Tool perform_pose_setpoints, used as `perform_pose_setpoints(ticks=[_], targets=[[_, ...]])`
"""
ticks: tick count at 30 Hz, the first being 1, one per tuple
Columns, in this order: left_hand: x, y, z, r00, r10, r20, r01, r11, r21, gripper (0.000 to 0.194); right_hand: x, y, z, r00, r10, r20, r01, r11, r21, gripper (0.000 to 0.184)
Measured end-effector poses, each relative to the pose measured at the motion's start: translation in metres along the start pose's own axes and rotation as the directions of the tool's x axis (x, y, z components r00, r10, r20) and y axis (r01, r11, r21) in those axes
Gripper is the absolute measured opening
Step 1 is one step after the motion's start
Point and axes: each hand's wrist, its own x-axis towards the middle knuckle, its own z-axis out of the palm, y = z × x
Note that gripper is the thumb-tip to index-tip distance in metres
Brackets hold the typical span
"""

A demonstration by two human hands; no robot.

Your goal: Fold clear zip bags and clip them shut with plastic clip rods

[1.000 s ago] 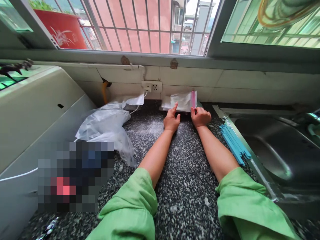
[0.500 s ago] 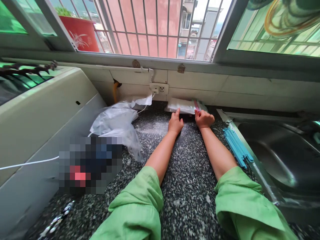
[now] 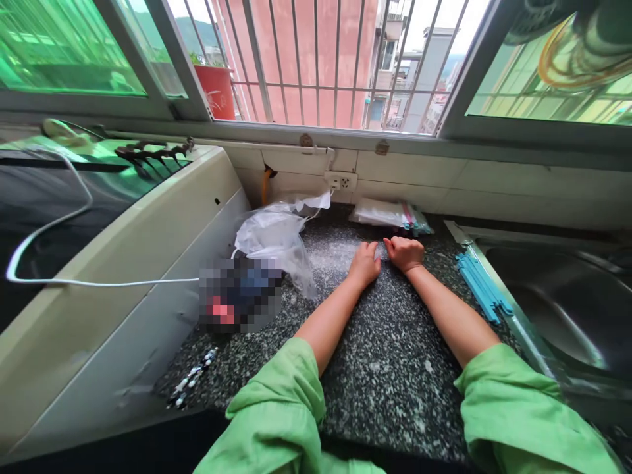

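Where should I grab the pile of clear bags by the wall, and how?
Probably pinch the pile of clear bags by its near long edge, thumb on top, coming from the front. It lies flat, that edge faces you, and the tiled wall rises close behind, leaving little finger room there.

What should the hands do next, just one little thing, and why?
Perhaps the right hand could move over to the blue strips. They lie bunched beside the sink, on that hand's side, while the flat plastic bags already lie by the wall. I can't tell whether that hand holds anything.
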Motion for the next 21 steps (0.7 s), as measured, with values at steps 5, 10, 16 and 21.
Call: perform_pose_setpoints(ticks=[5, 10, 16, 21], targets=[[-0.032, 0.004, -0.013, 0.99, 0.06, -0.129, -0.069, 0.995, -0.068, 0.043, 0.003, -0.041, -0.005, 1.0, -0.012, 0.01, 0.012, 0.999, 0.051, 0.034], [-0.046, -0.009, -0.027, 0.89, -0.14, -0.434, 0.023, 0.964, -0.264, 0.049, 0.043, -0.104, -0.019, 0.997, -0.074, -0.03, 0.077, 0.991, 0.114, 0.024], [-0.041, -0.029, -0.042, 0.757, -0.445, -0.479, 0.244, 0.872, -0.424, 0.051, 0.089, -0.163, -0.036, 0.972, -0.217, -0.086, 0.223, 0.973, 0.065, 0.025], [-0.036, -0.032, -0.043, 0.76, -0.47, -0.448, 0.246, 0.847, -0.471, 0.051, 0.104, -0.179, -0.033, 0.968, -0.233, -0.096, 0.237, 0.971, 0.023, 0.025]])
